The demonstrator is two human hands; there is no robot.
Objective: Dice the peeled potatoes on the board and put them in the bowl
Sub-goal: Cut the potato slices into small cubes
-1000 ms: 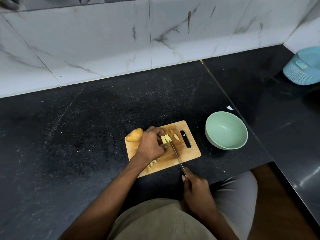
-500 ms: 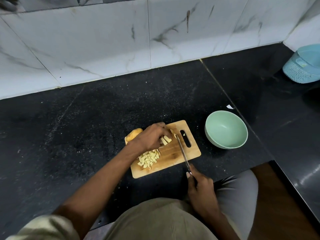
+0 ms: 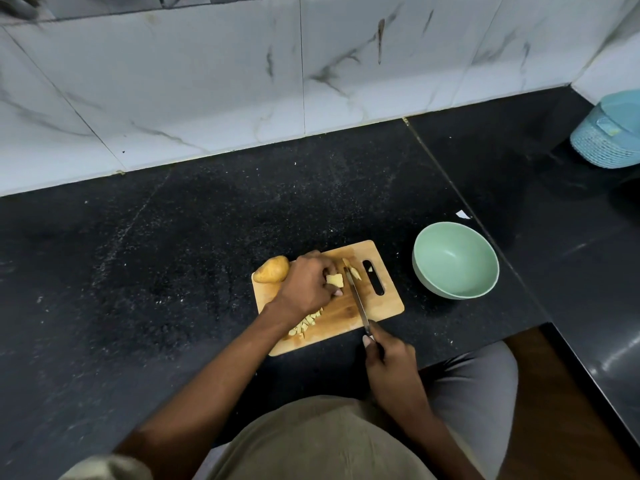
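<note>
Black worktop (image 3: 145, 271) carrying a wooden board (image 3: 377, 301): left hand (image 3: 306, 284) pinching a potato piece (image 3: 335, 280), right hand (image 3: 389, 363) gripping the knife (image 3: 356, 299) beside it, diced pile (image 3: 304, 323) near, whole potato (image 3: 272, 270) at the board's corner, green bowl (image 3: 455, 261) right.

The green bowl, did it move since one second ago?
No. The green bowl stands in the same place, right of the cutting board and near the white scrap on the counter.

bare counter (image 3: 156, 271) left of board (image 3: 388, 303), bowl (image 3: 455, 259) right
</note>
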